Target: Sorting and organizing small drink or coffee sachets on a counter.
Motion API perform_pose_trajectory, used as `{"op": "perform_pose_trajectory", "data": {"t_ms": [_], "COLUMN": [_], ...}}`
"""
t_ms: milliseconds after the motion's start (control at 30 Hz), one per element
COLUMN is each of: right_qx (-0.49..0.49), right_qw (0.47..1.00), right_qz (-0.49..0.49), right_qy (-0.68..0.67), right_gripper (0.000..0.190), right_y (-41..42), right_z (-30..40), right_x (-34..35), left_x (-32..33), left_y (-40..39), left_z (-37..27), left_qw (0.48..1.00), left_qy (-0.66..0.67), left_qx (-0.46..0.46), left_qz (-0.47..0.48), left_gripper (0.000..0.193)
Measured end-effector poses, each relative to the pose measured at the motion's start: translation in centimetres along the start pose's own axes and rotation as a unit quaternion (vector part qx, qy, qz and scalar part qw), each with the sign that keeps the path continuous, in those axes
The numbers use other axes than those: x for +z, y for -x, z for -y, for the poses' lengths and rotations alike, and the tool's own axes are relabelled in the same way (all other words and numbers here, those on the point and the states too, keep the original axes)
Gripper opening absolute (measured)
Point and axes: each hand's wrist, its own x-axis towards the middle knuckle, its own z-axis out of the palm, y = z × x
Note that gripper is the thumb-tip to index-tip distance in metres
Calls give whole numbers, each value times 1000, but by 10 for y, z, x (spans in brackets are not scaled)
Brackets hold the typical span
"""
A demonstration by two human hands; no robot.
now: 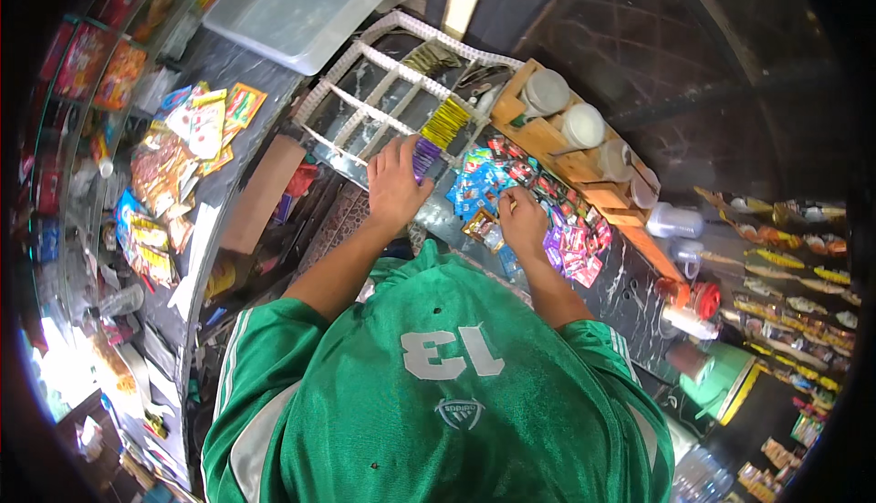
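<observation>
A white-rimmed divider tray (383,119) lies on the dark marble-patterned counter before me. My left hand (397,181) is at its near edge, with thumb and index finger on either side of a row of purple sachets (426,155). Yellow sachets (445,124) stand upright in a row just beyond them. To the right, my right hand (523,221) is over a loose pile of sachets, its fingers curled and their tips partly hidden. Around it are blue sachets (475,191), a brown sachet (483,228), dark red-and-black sachets (523,171) and pink sachets (573,241).
Behind the pile is a wooden rack (595,173) with lidded tubs (583,126). Scissors (634,292) lie on the counter at right. An empty plastic bin (301,10) sits at the upper left, above a side counter with assorted packets (164,167). Strips of packets hang at far right.
</observation>
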Motion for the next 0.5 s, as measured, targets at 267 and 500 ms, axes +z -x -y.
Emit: {"op": "perform_pose_trajectory", "data": {"t_ms": [267, 500], "right_qx": [92, 142], "right_qw": [995, 990], "right_qz": [7, 4], "right_qy": [-33, -15], "right_gripper": [22, 22], "right_y": [32, 50], "right_z": [-30, -64], "right_x": [-4, -9], "left_x": [23, 23], "left_y": [-12, -15], "left_z": [0, -2], "left_qw": [990, 983], "left_qy": [-75, -53], "left_qx": [-38, -74], "left_qz": [117, 158], "left_gripper": [104, 99]}}
